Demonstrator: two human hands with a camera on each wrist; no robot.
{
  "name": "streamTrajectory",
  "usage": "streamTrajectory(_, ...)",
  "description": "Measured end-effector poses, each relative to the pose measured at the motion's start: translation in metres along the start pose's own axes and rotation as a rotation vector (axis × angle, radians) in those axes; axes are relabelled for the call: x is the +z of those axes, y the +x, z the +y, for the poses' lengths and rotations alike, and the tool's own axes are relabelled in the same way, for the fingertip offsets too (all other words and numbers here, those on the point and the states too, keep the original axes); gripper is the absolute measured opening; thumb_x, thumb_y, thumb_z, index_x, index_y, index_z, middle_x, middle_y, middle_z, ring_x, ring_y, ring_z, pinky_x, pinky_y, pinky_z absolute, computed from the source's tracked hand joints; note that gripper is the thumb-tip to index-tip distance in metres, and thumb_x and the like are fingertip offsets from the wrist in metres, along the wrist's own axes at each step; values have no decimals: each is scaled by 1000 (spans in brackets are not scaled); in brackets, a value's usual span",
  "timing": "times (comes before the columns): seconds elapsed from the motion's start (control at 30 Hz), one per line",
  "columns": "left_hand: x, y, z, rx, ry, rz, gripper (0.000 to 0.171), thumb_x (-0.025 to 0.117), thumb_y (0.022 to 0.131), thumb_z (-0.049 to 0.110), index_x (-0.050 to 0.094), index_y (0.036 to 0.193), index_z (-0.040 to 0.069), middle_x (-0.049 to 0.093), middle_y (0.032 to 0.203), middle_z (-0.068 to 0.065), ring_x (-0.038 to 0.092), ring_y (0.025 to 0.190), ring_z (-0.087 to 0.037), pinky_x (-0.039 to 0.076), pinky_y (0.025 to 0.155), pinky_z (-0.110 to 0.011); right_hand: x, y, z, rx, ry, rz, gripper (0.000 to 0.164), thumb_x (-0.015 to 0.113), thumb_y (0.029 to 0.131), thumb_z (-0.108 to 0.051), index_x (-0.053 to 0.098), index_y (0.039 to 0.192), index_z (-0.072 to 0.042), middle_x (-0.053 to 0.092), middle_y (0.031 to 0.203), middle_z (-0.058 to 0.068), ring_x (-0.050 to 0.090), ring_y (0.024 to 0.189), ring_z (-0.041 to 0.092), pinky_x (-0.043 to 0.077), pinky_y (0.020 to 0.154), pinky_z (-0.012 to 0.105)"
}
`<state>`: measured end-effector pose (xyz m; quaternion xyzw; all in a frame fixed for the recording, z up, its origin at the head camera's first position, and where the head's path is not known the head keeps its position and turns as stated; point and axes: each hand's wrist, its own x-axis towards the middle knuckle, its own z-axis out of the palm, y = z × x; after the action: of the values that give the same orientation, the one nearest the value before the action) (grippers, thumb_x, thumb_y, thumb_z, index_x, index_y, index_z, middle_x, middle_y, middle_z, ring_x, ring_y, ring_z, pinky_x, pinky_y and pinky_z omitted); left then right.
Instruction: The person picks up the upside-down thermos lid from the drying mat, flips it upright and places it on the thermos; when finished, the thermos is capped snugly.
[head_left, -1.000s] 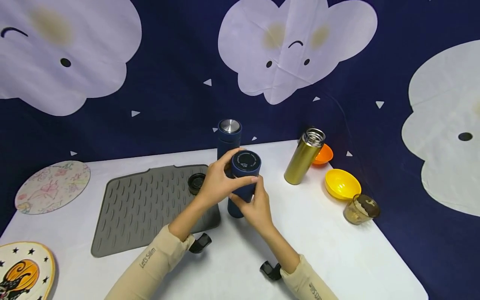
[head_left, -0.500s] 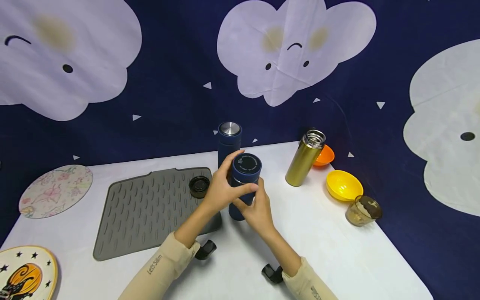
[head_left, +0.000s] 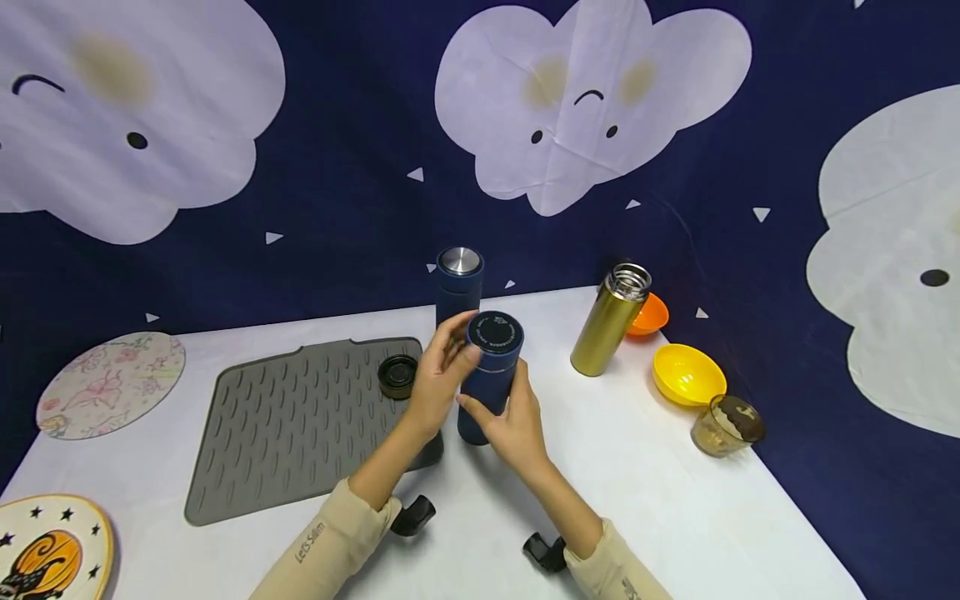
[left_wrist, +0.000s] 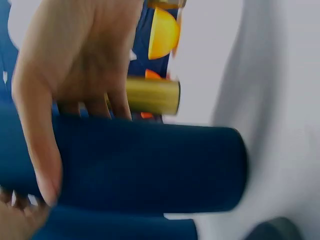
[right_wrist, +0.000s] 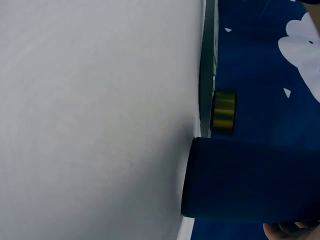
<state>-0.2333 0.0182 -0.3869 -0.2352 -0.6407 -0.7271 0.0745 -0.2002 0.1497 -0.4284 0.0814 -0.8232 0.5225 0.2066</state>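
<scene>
A dark blue thermos flask (head_left: 489, 388) stands upright in front of me, its round lid (head_left: 496, 333) black on top with small print. My right hand (head_left: 517, 429) grips the body, thumb on the near side; in the left wrist view its long thumb lies across the blue wall (left_wrist: 150, 165). My left hand (head_left: 437, 379) is at the lid's left side, fingers curled at the rim and thumb drawn back to the near left edge. The right wrist view shows the flask's lower body (right_wrist: 250, 180) and its base close to the white tabletop.
Behind stands a second blue thermos (head_left: 459, 287) with a steel top. A grey drying mat (head_left: 300, 433) bears a black lid (head_left: 397, 376). Rightward are an uncapped gold flask (head_left: 603, 325), an orange bowl (head_left: 651, 317), a yellow bowl (head_left: 687, 375) and a glass cup (head_left: 720, 429). Plates lie left.
My left thumb has moved left off the front of the lid, and the left fingers have drawn back. The print on the lid has turned. My right hand keeps its grip.
</scene>
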Motion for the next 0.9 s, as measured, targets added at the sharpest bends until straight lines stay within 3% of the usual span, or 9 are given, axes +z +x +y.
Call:
streamTrajectory(0.13, 12, 0, 4, 8, 159, 55, 76, 86, 77, 26, 48, 140, 8, 52, 130, -9, 60, 114, -22, 49, 100, -36, 0, 1, 1, -42, -20, 3, 69, 81, 76, -11, 43, 133, -6, 62, 124, 19, 62, 116, 36, 49, 96, 56)
streamTrajectory(0.3, -3, 3, 0, -82, -146, -7, 65, 71, 88, 0, 40, 145, 6, 49, 134, -9, 61, 117, -18, 50, 101, -29, 1, 2, 1, -3, -1, 3, 72, 83, 77, -19, 44, 135, -7, 63, 125, 17, 62, 113, 33, 48, 96, 54)
streamTrajectory(0.37, -11, 4, -2, -110, -253, -35, 55, 59, 99, 8, 35, 149, 5, 52, 135, -13, 61, 117, -16, 50, 101, -29, 1, 2, 0, 10, 6, -2, 73, 84, 77, -21, 43, 136, -6, 62, 125, 16, 62, 114, 33, 47, 97, 54)
streamTrajectory(0.43, -14, 3, -2, -101, -258, -44, 52, 49, 105, 25, 34, 150, 6, 54, 136, -15, 60, 118, -14, 48, 102, -30, 1, 2, 0, 4, -7, -9, 74, 84, 78, -23, 42, 137, -5, 62, 125, 17, 62, 113, 33, 47, 97, 54)
streamTrajectory(0.57, -1, 1, 3, 3, 11, -34, 83, 65, 90, 57, 35, 149, 8, 52, 137, -15, 56, 120, -19, 45, 103, -38, -1, 1, 1, -42, -17, -13, 70, 82, 78, -12, 42, 135, -3, 61, 123, 19, 62, 113, 36, 49, 94, 56)
streamTrajectory(0.63, 9, 2, 4, 64, 185, 6, 90, 80, 78, 53, 40, 145, 8, 55, 134, -14, 58, 117, -21, 48, 99, -39, -2, 1, 1, -50, -15, -9, 69, 80, 76, -4, 42, 134, -4, 62, 122, 20, 62, 114, 37, 50, 94, 56)
streamTrajectory(0.7, 13, 4, 5, 65, 243, 22, 86, 87, 75, 39, 43, 141, 8, 60, 128, -12, 61, 111, -22, 51, 94, -40, -3, 0, 1, -51, -15, -11, 67, 78, 76, -2, 42, 132, -4, 61, 123, 20, 61, 115, 37, 49, 95, 57)
streamTrajectory(0.8, 7, 6, 3, -1, 45, -65, 73, 78, 81, 12, 41, 144, 10, 60, 130, -15, 61, 114, -25, 48, 101, -44, -2, 0, 0, -17, -5, -17, 68, 81, 77, -11, 43, 133, -6, 61, 127, 18, 61, 117, 35, 48, 97, 56)
streamTrajectory(0.9, 0, 5, 2, -70, -146, -179, 81, 65, 84, 8, 26, 155, 15, 46, 149, -13, 45, 134, -27, 27, 117, -53, -1, 0, 0, -3, 14, -18, 70, 82, 78, -18, 43, 135, -7, 62, 128, 15, 61, 116, 31, 47, 97, 55)
